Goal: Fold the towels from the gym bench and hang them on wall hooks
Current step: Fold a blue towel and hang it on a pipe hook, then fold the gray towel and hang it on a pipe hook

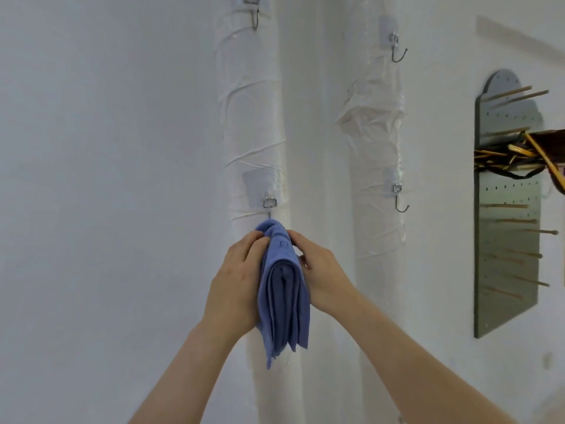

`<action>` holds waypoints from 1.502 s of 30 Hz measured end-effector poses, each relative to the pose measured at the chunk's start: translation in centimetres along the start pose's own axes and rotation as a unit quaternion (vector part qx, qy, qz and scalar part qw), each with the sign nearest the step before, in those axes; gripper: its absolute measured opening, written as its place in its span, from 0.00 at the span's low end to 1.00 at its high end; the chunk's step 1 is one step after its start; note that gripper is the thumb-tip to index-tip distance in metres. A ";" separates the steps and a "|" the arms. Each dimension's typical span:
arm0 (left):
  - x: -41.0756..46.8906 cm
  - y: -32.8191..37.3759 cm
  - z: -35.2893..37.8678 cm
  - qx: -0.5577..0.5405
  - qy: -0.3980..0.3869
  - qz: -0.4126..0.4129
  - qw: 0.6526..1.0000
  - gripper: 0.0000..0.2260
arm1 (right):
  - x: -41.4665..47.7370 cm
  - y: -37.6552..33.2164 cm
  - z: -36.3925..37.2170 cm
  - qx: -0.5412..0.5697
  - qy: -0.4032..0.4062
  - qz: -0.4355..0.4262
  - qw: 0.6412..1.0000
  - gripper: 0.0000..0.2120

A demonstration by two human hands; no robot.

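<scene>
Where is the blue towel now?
Head view, centre: the folded blue towel is held between the left hand and right hand, its top at the lower hook on the left wrapped column.

A plain indoor utility space: white wall (91,148), stick-on metal hooks (399,53), grey pegboard (501,301) with wooden pegs (507,205).

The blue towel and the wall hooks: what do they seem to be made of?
The blue towel looks like soft matte cloth, perhaps microfibre: it folds in limp layers. The lower right hook looks like polished metal wire: it is thin, grey and glinting.
</scene>
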State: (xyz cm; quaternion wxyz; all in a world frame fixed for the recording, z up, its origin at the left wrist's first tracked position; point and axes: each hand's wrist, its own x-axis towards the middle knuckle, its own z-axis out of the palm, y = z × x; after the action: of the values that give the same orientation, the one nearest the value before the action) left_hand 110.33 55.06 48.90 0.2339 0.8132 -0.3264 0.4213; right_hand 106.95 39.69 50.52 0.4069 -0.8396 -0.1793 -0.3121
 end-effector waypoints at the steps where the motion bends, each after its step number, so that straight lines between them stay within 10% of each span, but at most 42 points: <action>1: -0.1 0.2 -0.3 -0.019 -0.013 -0.004 1.000 0.28 | -0.4 0.1 -0.4 -0.022 -0.023 0.004 1.000 0.16; 7: -0.2 1.9 -3.2 -0.198 0.038 -0.164 0.966 0.15 | -1.6 -1.2 -4.7 -0.056 -0.032 0.046 0.997 0.16; 14: -2.6 9.0 -5.3 -0.232 0.065 -0.139 0.960 0.11 | -6.3 -3.8 -8.5 -0.077 -0.066 0.034 0.994 0.12; 23: -13.5 17.9 -1.8 -0.125 -0.102 -0.029 0.987 0.07 | -19.2 -3.1 -11.2 -0.290 -0.282 0.045 0.913 0.12; 34: -31.3 26.0 3.7 -0.190 -0.348 -0.099 0.913 0.11 | -41.0 4.4 -11.9 -0.258 -0.497 0.291 0.776 0.18; 45: -49.1 35.8 4.6 -0.299 -0.538 -0.103 0.782 0.18 | -68.1 0.5 -11.6 -0.203 -0.413 0.550 0.697 0.22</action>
State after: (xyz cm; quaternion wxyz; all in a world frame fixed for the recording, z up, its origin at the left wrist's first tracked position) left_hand 65.48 44.13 9.01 0.2934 0.8259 -0.4232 -0.2297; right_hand 52.40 26.98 10.13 0.2104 -0.8952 0.2320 0.3170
